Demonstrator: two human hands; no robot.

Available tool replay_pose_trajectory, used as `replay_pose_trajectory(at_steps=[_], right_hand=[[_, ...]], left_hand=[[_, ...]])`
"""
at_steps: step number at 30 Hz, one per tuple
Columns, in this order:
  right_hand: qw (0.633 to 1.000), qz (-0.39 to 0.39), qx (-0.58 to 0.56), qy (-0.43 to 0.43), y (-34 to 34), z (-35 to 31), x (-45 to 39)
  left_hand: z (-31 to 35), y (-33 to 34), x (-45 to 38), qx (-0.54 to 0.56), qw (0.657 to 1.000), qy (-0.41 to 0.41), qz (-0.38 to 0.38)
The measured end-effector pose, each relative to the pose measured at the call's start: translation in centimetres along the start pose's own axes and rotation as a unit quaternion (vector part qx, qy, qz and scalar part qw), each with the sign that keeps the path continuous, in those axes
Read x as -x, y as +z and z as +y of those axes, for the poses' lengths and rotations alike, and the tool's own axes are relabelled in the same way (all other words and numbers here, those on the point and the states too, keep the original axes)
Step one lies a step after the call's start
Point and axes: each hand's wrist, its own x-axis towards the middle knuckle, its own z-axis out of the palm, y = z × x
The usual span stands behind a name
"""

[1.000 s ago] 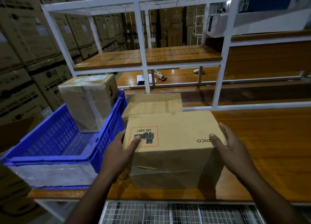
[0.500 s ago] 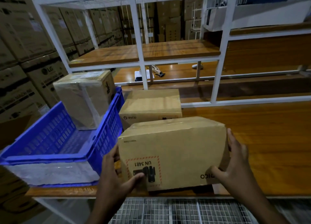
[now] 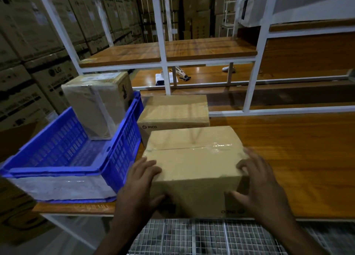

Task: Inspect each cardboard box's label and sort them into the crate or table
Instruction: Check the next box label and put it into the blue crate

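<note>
A cardboard box [image 3: 194,158] sits at the front edge of the wooden table [image 3: 288,158], its taped seam facing up. My left hand [image 3: 142,185] grips its near left corner. My right hand [image 3: 255,185] grips its near right corner, slightly blurred. A second box marked PICO [image 3: 174,110] stands just behind it on the table. Left of both, a blue plastic crate [image 3: 63,155] holds a taller plastic-wrapped box [image 3: 98,103] at its far end.
A white metal shelf frame [image 3: 163,43] with wooden boards rises behind the table. Small items [image 3: 182,75] lie on a lower board. Stacked large cartons [image 3: 28,63] fill the left side. A wire grid [image 3: 192,237] lies below the table's front edge.
The box has been rolled toward me: the UN 3481 label went from the top to the front face and then out of sight. Both hands shifted to its near corners.
</note>
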Motion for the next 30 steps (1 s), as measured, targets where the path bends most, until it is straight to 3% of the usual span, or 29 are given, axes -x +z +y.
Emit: replay_pose_trajectory(at_steps=[4,20,23,26,28,30], right_hand=[[0.997,-0.039,0.044,-0.053,1.9,1.2,0.6],[0.997,-0.007,0.045,-0.062,3.2,1.3,0.7],[0.997,0.035,-0.062,0.038,3.4,2.3,1.4],[0.947,0.041,-0.248,0.199,3.9,3.2,1.9],[0.922,0.016,-0.321,0.216,4.3,3.2,2.1],[0.920,0.019,-0.340,0.194,4.3,2.9,2.2]], left_hand=[[-0.9,2.2,1.0,0.002,0.999,0.022,-0.049],[-1.0,2.6,0.5,0.006,1.000,0.026,-0.010],[-1.1,2.2,0.3,0.043,0.999,-0.014,0.012],[-0.7,1.7,0.1,0.140,0.982,-0.117,0.039],[-0.4,1.6,0.2,0.189,0.964,-0.182,0.037],[-0.2,1.8,0.2,0.230,0.949,-0.213,0.035]])
